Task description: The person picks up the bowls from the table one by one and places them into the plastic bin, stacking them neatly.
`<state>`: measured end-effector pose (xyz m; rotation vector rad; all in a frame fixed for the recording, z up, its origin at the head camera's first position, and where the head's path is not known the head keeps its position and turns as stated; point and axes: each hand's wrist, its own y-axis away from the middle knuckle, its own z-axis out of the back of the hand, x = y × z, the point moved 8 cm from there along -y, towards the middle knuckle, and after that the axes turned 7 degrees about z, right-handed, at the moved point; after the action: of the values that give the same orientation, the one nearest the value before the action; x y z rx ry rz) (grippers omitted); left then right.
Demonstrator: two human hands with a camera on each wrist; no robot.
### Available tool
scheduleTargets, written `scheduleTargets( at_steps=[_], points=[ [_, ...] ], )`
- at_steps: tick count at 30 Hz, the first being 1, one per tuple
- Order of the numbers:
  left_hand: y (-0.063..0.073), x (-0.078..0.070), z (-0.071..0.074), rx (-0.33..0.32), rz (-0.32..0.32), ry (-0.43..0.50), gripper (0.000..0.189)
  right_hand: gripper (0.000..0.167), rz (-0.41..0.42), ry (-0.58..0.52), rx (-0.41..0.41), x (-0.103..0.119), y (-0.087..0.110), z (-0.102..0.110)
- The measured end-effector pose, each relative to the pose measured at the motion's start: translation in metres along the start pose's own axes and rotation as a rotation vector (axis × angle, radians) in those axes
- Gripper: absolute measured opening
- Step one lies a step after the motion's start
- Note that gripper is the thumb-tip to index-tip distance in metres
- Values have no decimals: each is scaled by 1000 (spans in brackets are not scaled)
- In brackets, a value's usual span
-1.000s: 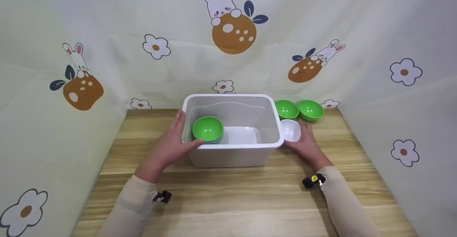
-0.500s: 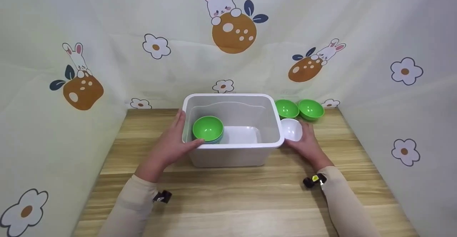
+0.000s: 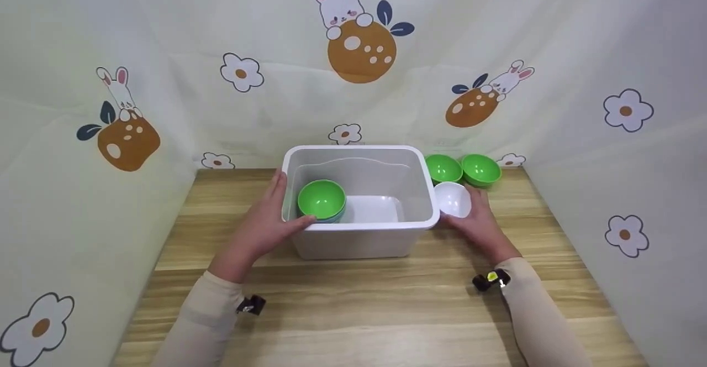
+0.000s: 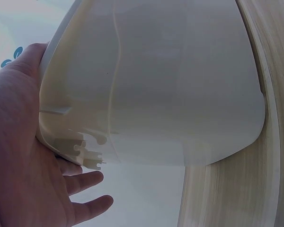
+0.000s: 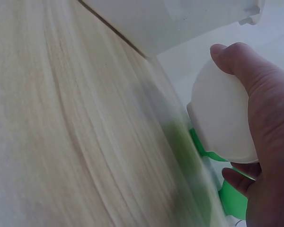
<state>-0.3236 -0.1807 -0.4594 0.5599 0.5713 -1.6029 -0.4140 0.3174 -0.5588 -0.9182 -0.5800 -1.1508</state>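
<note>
My right hand (image 3: 476, 220) holds a small white bowl (image 3: 453, 200) beside the bin's right wall. In the right wrist view the thumb lies along the outside of the white bowl (image 5: 222, 111), which is raised off the table, and fingertips show at its far rim. My left hand (image 3: 265, 220) rests against the front left corner of a white plastic bin (image 3: 353, 242), thumb along the front rim. In the left wrist view its fingers (image 4: 87, 208) stretch out below the bin's edge. Inside the bin, at the left, sits a green bowl (image 3: 321, 198) stacked on a bluish one.
Two green bowls, a left one (image 3: 443, 168) and a right one (image 3: 481, 169), stand side by side at the back right, just behind the white bowl. The wooden table (image 3: 364, 306) ends at printed cloth walls (image 3: 265, 113) on the back and both sides.
The right hand and the white bowl have shifted slightly right and away from me. My left hand, the bin and the green bowls have stayed put.
</note>
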Motion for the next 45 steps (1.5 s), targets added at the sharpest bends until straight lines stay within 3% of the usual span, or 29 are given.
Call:
scheduleTargets(
  at_steps=[12, 17, 24, 36, 45],
  points=[
    [0, 1, -1, 5, 3, 5, 135, 103, 73, -12, -27, 22, -8, 12],
    [0, 3, -2, 6, 8, 6, 135, 102, 68, -29, -19, 28, -8, 17],
    [-1, 4, -3, 15, 15, 11, 136, 104, 33, 27, 22, 38, -9, 27],
    [-1, 3, -2, 13, 14, 15, 135, 108, 53, 99, 77, 57, -15, 36],
    [-1, 3, -3, 16, 16, 24, 136, 105, 80, 93, 71, 74, -19, 42]
  ],
)
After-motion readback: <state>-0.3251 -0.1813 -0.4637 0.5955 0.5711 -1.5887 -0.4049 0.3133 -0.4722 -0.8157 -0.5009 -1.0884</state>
